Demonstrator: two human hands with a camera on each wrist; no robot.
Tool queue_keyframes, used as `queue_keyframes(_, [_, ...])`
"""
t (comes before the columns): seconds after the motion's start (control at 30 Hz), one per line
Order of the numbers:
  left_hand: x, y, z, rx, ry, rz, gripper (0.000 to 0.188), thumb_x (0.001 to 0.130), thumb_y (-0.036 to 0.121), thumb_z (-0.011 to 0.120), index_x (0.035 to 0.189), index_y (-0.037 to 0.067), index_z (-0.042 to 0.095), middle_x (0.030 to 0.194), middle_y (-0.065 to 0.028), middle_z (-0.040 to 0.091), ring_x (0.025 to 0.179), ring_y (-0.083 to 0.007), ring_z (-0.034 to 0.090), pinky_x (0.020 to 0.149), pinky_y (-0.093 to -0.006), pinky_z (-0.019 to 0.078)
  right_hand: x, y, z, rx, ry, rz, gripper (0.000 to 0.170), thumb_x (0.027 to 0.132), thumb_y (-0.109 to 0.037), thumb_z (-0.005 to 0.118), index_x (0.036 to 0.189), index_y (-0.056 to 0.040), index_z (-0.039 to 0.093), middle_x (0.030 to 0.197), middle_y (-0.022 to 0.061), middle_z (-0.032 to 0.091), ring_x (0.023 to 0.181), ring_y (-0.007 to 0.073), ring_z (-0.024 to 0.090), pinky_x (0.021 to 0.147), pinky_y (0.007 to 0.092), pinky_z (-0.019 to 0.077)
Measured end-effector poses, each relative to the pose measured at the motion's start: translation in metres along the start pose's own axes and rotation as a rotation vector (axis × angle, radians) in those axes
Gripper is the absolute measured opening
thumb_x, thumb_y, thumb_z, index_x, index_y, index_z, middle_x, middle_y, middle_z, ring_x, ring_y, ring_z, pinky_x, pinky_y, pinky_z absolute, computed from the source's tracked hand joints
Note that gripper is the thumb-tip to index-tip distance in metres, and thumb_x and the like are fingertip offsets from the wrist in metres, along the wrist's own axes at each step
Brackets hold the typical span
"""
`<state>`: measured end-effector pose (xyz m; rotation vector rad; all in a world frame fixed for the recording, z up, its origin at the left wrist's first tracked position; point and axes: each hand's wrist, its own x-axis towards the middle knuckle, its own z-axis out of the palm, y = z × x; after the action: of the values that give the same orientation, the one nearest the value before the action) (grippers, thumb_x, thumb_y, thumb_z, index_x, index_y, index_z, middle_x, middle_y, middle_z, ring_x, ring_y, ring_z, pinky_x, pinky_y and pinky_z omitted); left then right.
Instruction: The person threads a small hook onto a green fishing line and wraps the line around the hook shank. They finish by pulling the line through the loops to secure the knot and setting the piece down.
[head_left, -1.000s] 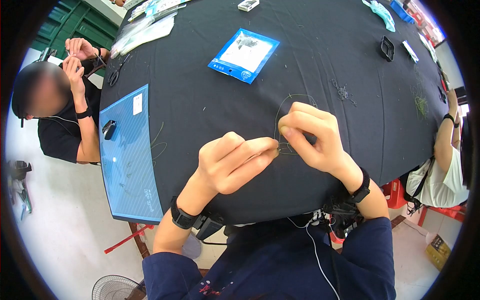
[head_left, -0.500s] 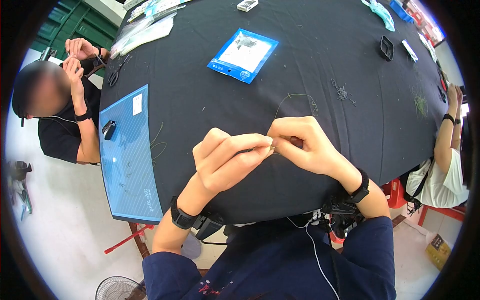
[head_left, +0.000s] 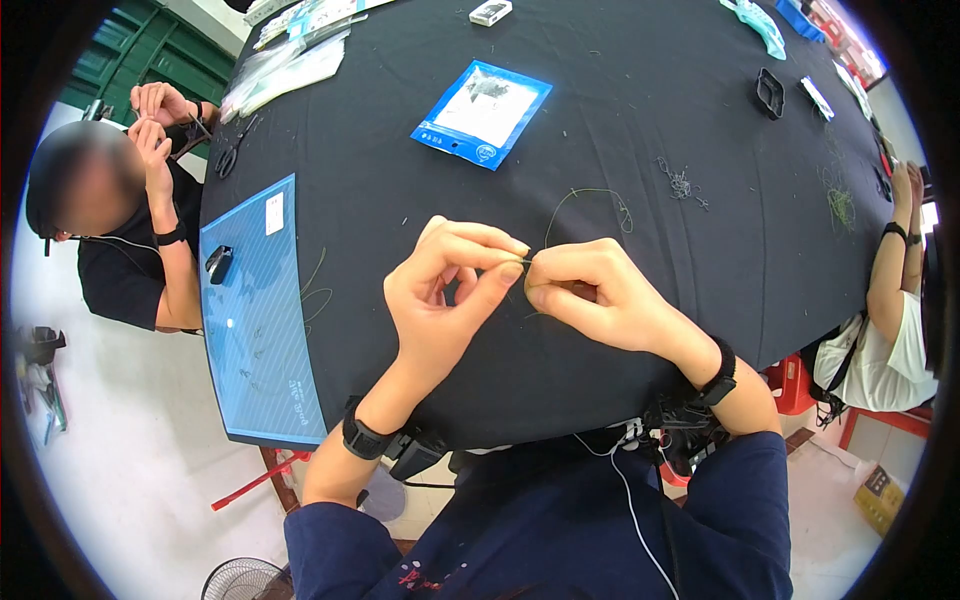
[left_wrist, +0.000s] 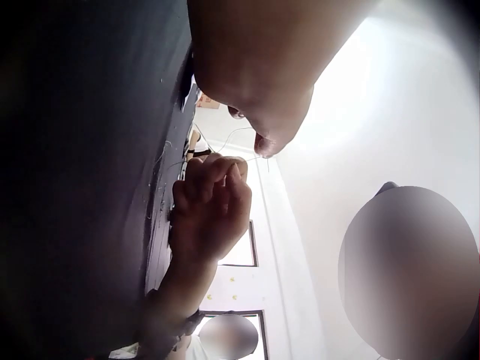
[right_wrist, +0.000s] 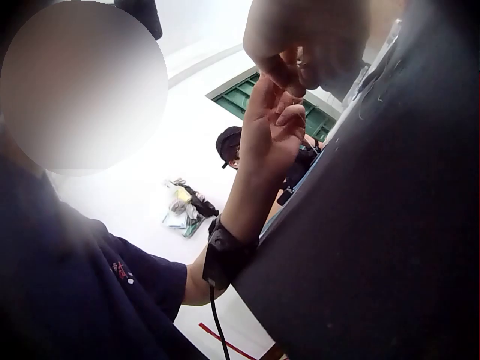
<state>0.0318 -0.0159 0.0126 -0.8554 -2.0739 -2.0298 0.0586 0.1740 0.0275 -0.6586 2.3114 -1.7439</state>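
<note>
A thin green thread (head_left: 577, 190) arcs over the black cloth and runs back to the two hands. My left hand (head_left: 440, 285) pinches a short stretch of it between thumb and forefinger. Close on its right, my right hand (head_left: 605, 292) pinches the thread too, its other fingers curled under. A small gap with thread across it parts the fingertips. In the left wrist view, fine thread (left_wrist: 238, 130) shows between my left hand (left_wrist: 255, 67) and right hand (left_wrist: 214, 206). The right wrist view has my right hand (right_wrist: 311, 45) overlapping the left (right_wrist: 271, 142).
A blue-and-white packet (head_left: 482, 114) lies beyond the hands. To the left are a blue board (head_left: 262, 320) with a black clip (head_left: 219, 264), and scissors (head_left: 230, 155). A dark thread tangle (head_left: 682, 183) lies right. Another person (head_left: 100, 210) sits at left.
Both hands have shifted left. My left hand has turned, bringing its thumb into view, and its fingertips now stand slightly apart from the right's. The thread's far loop stays on the cloth.
</note>
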Motion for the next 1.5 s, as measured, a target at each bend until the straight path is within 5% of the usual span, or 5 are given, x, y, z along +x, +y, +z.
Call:
queue_keyframes(0.37, [0.011,-0.011,-0.014,-0.513,0.348,-0.343,0.006,0.089,0.008,0.062,0.093,0.004,0.062,0.102,-0.0085,0.064,0.079,-0.0088,0.058,0.076,-0.023,0.0485,0.002,0.009,0.007,0.07,-0.08,0.088,0.017,0.088,-0.01,0.054,0.075,0.0012,0.055,0.069,0.0024,0.052,0.058,0.0075,0.042,0.051,0.0255,0.0338])
queue_keyframes(0.73, [0.015,-0.015,-0.023,-0.294,0.44,-0.334,0.008,0.089,0.012,0.06,0.092,0.005,0.062,0.104,-0.0093,0.06,0.088,-0.0103,0.056,0.082,-0.0266,0.0474,0.002,0.0,0.011,-0.023,0.053,0.021,0.044,0.082,-0.004,0.065,0.123,-0.0086,0.053,0.052,-0.0008,0.041,0.046,0.0059,0.036,0.047,0.0252,0.0309])
queue_keyframes(1.03, [0.011,-0.008,-0.018,-0.245,0.298,-0.268,0.005,0.089,0.01,0.06,0.089,0.005,0.06,0.102,-0.0095,0.06,0.074,-0.0091,0.054,0.074,-0.0244,0.0479,0.003,-0.001,0.003,-0.143,0.324,0.063,0.014,0.086,-0.005,0.061,0.097,-0.0078,0.069,0.058,0.0014,0.056,0.043,0.0047,0.036,0.044,0.0229,0.0285])
queue_keyframes(1.27, [0.013,-0.001,-0.015,-0.463,-0.262,-0.158,0.008,0.078,-0.006,0.063,0.084,0.0,0.061,0.101,-0.014,0.062,0.079,-0.0091,0.059,0.07,-0.0218,0.0495,0.005,0.011,-0.004,-0.07,0.537,0.067,0.011,0.089,-0.005,0.058,0.095,-0.0068,0.067,0.077,-0.0004,0.064,0.057,0.0033,0.045,0.051,0.0217,0.0334])
queue_keyframes(1.5, [0.015,0.001,-0.007,-0.057,-0.464,-0.042,0.013,0.068,-0.004,0.068,0.076,0.005,0.065,0.096,-0.0082,0.067,0.083,-0.0168,0.065,0.075,-0.0289,0.0519,0.004,0.01,-0.008,-0.308,0.579,0.011,0.012,0.085,-0.005,0.061,0.093,-0.0089,0.069,0.078,-0.0003,0.063,0.065,0.0099,0.048,0.058,0.0239,0.0404])
